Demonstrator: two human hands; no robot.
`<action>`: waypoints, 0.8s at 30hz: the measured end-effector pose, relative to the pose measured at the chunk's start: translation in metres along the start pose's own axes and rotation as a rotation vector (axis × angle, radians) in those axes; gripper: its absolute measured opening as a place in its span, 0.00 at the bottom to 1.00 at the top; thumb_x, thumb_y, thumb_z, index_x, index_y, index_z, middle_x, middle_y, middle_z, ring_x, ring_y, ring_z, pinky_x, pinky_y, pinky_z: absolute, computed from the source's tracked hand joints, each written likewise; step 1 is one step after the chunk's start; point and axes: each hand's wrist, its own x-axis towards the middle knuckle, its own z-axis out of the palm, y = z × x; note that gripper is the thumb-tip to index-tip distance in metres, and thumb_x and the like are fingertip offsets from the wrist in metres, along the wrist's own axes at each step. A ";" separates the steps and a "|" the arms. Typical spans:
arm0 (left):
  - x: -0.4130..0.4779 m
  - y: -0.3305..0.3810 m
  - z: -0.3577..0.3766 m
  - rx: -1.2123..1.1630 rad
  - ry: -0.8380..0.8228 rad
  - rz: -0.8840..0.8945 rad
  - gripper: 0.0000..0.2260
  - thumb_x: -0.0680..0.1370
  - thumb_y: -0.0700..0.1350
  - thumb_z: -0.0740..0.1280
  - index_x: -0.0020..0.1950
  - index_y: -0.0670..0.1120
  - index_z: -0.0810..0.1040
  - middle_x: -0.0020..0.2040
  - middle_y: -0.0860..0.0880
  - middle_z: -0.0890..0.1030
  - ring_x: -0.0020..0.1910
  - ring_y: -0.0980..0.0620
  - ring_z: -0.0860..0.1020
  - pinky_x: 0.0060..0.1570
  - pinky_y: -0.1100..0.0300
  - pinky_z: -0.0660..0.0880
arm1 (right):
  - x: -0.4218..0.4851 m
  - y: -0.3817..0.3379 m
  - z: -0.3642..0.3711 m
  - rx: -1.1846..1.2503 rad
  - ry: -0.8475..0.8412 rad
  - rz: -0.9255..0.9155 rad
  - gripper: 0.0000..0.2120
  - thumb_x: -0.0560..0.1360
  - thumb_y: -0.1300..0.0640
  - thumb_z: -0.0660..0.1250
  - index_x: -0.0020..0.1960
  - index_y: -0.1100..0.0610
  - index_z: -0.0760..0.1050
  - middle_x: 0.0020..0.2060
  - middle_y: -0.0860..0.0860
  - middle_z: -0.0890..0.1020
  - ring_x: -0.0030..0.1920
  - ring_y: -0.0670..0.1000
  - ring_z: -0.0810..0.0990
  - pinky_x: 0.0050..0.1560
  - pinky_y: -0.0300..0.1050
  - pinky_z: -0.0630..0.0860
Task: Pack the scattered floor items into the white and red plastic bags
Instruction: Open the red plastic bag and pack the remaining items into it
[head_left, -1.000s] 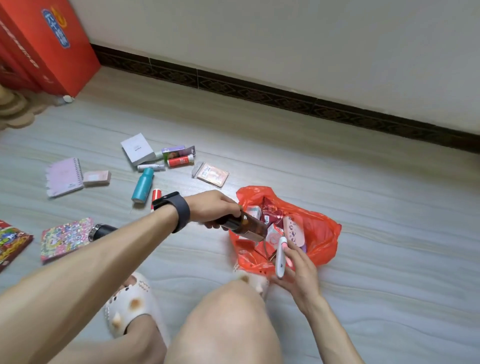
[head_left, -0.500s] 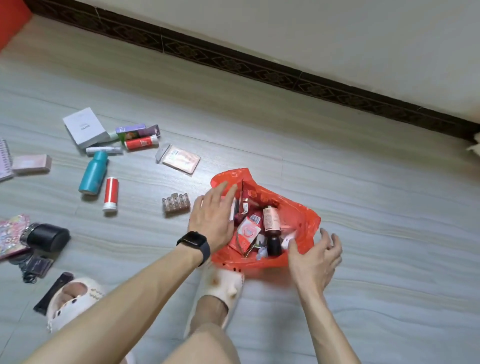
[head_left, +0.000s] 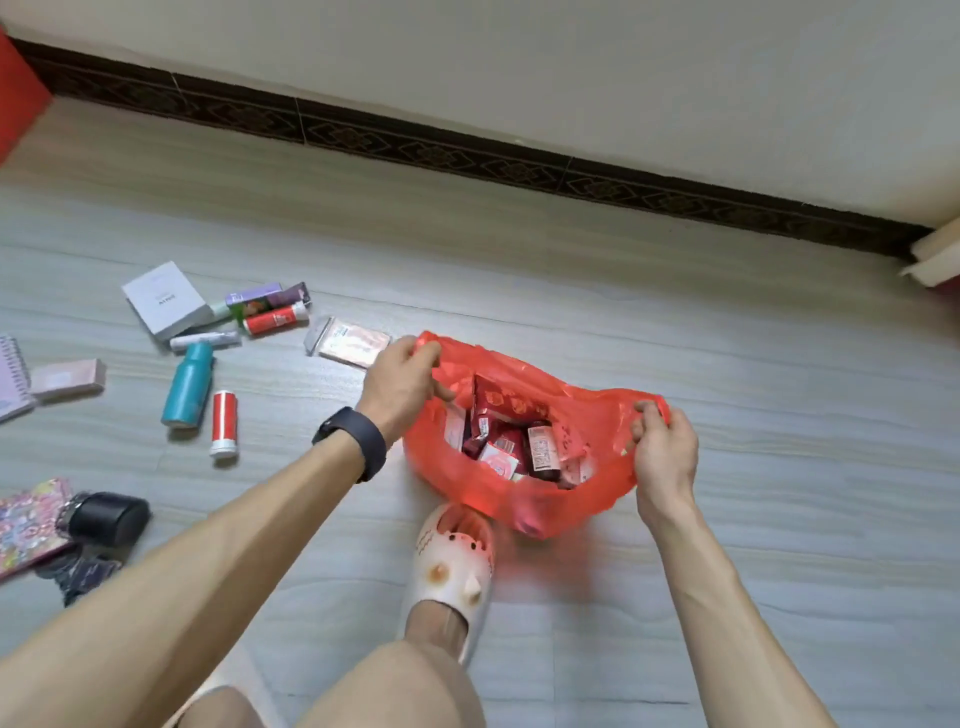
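The red plastic bag (head_left: 519, 499) hangs stretched open just above the floor in the middle of the head view. My left hand (head_left: 400, 384) pinches its left handle and my right hand (head_left: 662, 441) pinches its right handle. Inside lie several packed items, among them a brown bottle (head_left: 540, 452) and red packets (head_left: 498, 405). Left of the bag on the floor lie a pink sachet (head_left: 350, 343), a red-and-white tube (head_left: 224, 423), a teal bottle (head_left: 188, 384), a white box (head_left: 166, 300) and small tubes (head_left: 270, 309). No white bag is in view.
A black cylinder (head_left: 106, 517), a colourful booklet (head_left: 28, 525), a pink box (head_left: 67, 376) and a spiral notebook (head_left: 10, 382) lie at the far left. My slippered foot (head_left: 452, 561) stands right below the bag. The wall's dark skirting (head_left: 467, 150) runs behind.
My left hand dropped the brown bottle into the red bag and my right hand let go of a white item. Both hands then took the bag's handles and spread it open.
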 end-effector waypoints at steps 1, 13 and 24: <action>0.000 0.022 -0.005 -0.177 0.033 0.024 0.10 0.79 0.42 0.62 0.39 0.42 0.74 0.20 0.53 0.71 0.23 0.53 0.74 0.30 0.58 0.67 | -0.001 -0.024 -0.003 0.098 0.019 -0.035 0.11 0.81 0.61 0.58 0.42 0.53 0.74 0.28 0.48 0.69 0.23 0.42 0.66 0.27 0.40 0.64; -0.048 0.050 -0.021 0.802 -0.081 0.116 0.24 0.74 0.51 0.67 0.68 0.50 0.64 0.53 0.46 0.78 0.49 0.44 0.78 0.44 0.55 0.73 | -0.058 -0.028 -0.042 -0.474 -0.046 0.003 0.18 0.76 0.47 0.68 0.57 0.58 0.72 0.45 0.51 0.79 0.55 0.60 0.79 0.53 0.50 0.70; -0.057 0.037 0.029 1.749 -0.457 1.118 0.10 0.78 0.44 0.61 0.52 0.52 0.82 0.54 0.51 0.80 0.59 0.48 0.72 0.64 0.49 0.61 | -0.076 -0.025 -0.019 -0.969 -0.045 -1.238 0.07 0.72 0.56 0.70 0.49 0.56 0.80 0.49 0.51 0.83 0.56 0.58 0.79 0.64 0.55 0.69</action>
